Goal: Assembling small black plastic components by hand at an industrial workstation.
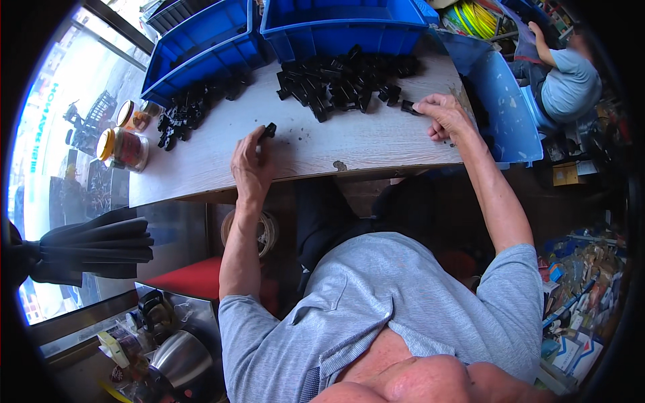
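Observation:
Over the left part of the pale wooden table (316, 149), my left hand (252, 160) pinches a small black plastic part (269, 130) between thumb and fingers. My right hand (445, 115), near the table's right edge, has its thumb and forefinger closed on another small black plastic part (408, 107). A large heap of similar black parts (336, 84) lies at the middle back, just left of my right hand. Beyond my left hand, a second heap of black parts (185, 114) spreads on the left.
Two blue bins, one at back left (201, 64) and one at back centre (342, 41), border the heaps. Lidded jars (127, 150) stand at the table's left end. A light-blue tub (507, 101) adjoins the right edge. Another person (568, 84) sits beyond it.

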